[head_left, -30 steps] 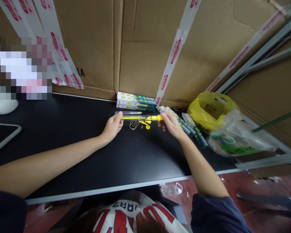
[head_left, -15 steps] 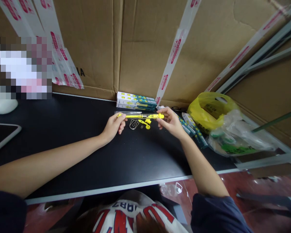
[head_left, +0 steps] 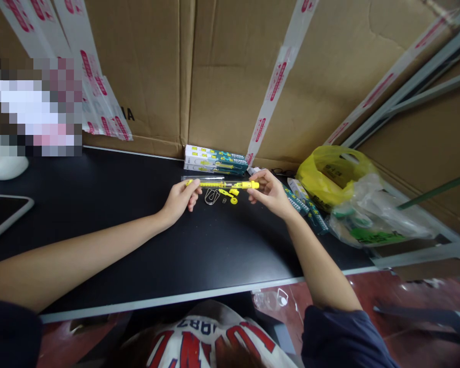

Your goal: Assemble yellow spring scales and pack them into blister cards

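A slim tubular spring scale, clear with yellow parts inside, lies level between both hands above the black table. Its left end is pinched by my left hand, thumb on top and fingers curled beneath. At the other end, my right hand grips the yellow cap with thumb and fingertips. Just below the tube, small loose parts rest on the table: a bent metal wire clip, yellow plastic pieces and a tiny clear or metallic bit. A clear tube or sleeve lies behind, partly hidden.
White and green printed boxes are stacked at the back against cardboard. More boxes lie right, beside a yellow plastic bag and a clear bag. A tablet-like device sits left. The table's front edge runs nearest me.
The yellow scale inside the tube looks slightly turned, with its markings now more visible. Both hands stay in nearly the same place, still gripping the two ends.
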`<state>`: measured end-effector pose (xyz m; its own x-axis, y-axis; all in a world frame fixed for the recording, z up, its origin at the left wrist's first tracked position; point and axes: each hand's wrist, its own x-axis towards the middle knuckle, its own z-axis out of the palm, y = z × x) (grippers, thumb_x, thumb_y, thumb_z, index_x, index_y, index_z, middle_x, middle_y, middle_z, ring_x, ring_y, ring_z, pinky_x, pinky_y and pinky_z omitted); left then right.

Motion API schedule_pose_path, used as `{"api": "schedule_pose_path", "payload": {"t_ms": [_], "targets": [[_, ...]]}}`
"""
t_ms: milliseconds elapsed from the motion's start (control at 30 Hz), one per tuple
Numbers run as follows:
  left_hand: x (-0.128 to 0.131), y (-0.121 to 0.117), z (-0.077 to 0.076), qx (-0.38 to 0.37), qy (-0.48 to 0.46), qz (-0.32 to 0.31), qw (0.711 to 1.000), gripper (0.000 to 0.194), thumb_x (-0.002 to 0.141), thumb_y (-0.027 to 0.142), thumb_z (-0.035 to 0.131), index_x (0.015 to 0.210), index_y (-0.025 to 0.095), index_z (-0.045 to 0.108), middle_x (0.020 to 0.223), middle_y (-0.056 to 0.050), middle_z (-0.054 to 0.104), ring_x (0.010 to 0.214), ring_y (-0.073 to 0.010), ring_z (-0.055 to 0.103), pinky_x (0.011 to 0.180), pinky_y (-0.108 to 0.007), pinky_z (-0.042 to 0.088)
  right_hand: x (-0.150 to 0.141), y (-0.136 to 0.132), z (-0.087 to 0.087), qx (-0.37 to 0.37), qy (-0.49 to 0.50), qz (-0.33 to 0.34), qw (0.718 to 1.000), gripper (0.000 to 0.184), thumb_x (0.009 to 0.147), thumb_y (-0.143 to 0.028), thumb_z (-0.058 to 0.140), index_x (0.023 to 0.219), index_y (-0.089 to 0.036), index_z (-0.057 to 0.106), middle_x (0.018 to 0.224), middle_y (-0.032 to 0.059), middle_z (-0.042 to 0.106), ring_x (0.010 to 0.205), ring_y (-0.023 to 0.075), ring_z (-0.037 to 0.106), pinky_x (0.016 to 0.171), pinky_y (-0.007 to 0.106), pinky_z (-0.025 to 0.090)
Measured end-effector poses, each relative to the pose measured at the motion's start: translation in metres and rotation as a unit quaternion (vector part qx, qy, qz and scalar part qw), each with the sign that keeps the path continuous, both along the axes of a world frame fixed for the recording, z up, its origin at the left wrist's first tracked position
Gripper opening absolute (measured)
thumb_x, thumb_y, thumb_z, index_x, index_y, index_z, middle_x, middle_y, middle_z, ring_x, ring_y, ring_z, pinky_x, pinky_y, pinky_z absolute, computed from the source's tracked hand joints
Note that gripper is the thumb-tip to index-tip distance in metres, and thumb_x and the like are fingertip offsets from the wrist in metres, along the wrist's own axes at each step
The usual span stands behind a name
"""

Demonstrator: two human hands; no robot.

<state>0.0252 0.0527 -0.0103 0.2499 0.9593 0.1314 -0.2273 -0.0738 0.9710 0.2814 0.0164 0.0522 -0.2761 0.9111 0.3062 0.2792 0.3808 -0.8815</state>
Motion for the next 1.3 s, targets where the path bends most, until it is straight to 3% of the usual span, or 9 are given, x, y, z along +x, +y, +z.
{"api": "schedule_pose_path", "payload": {"t_ms": [267, 567, 767, 967, 1133, 1300], "targets": [[-0.0013, 0.0017, -0.0014, -0.004, 0.023, 0.008, 1.000, 0.059, 0.082, 0.060, 0.053, 0.044, 0.016, 0.052, 0.036, 0.002, 0.039, 0.030, -0.0050, 0.038, 0.032, -0.018, 0.032, -0.0006, -0.0013, 0.0016, 0.009, -0.004, 0.003, 1.000, 0.034, 0.077, -0.034, 0.073, 0.095, -0.021, 0.048, 0.082, -0.0012, 0.058, 0.062, 0.0094, 0.060, 0.051, 0.021, 0.054], [-0.0013, 0.0014, 0.0021, -0.022, 0.058, 0.013, 0.998, 0.064, 0.086, 0.057, 0.046, 0.037, 0.017, 0.047, 0.033, 0.001, 0.036, 0.029, -0.0055, 0.037, 0.032, -0.019, 0.030, -0.0030, -0.0044, 0.0047, 0.036, -0.021, -0.014, 0.999, 0.034, 0.076, -0.035, 0.074, 0.095, -0.021, 0.049, 0.094, 0.0031, 0.062, 0.066, 0.0102, 0.060, 0.055, 0.023, 0.053], [-0.0011, -0.0002, 0.0057, -0.047, 0.041, 0.016, 0.998, 0.059, 0.090, 0.048, 0.045, 0.040, 0.016, 0.049, 0.034, 0.002, 0.036, 0.030, -0.0050, 0.037, 0.032, -0.017, 0.031, -0.0027, -0.0036, 0.0033, 0.017, -0.012, -0.013, 1.000, 0.040, 0.073, -0.037, 0.077, 0.096, -0.021, 0.049, 0.091, 0.0022, 0.062, 0.068, 0.0109, 0.060, 0.055, 0.022, 0.053], [-0.0012, 0.0007, 0.0036, -0.048, 0.041, 0.014, 0.998, 0.058, 0.091, 0.049, 0.044, 0.043, 0.016, 0.048, 0.036, 0.003, 0.036, 0.031, -0.0047, 0.037, 0.032, -0.017, 0.032, -0.0029, -0.0036, 0.0046, 0.008, -0.010, -0.020, 1.000, 0.040, 0.069, -0.037, 0.079, 0.092, -0.019, 0.051, 0.084, 0.0008, 0.061, 0.065, 0.0103, 0.060, 0.055, 0.022, 0.053], [-0.0002, 0.0013, 0.0000, -0.028, 0.022, 0.005, 0.999, 0.045, 0.089, 0.055, 0.045, 0.064, 0.018, 0.051, 0.045, 0.004, 0.042, 0.033, -0.0053, 0.039, 0.030, -0.017, 0.032, -0.0044, -0.0018, 0.0010, 0.021, -0.005, -0.029, 0.999, 0.040, 0.068, -0.037, 0.080, 0.089, -0.020, 0.050, 0.082, 0.0004, 0.060, 0.062, 0.0098, 0.059, 0.052, 0.022, 0.053], [0.0013, -0.0016, 0.0014, 0.009, 0.000, -0.006, 1.000, 0.029, 0.089, 0.047, 0.050, 0.078, 0.021, 0.042, 0.053, 0.008, 0.046, 0.033, -0.0043, 0.039, 0.031, -0.016, 0.033, -0.0047, 0.0001, -0.0021, 0.028, -0.006, -0.032, 0.999, 0.041, 0.068, -0.038, 0.080, 0.089, -0.020, 0.050, 0.082, 0.0005, 0.061, 0.062, 0.0103, 0.059, 0.050, 0.022, 0.052]]}}
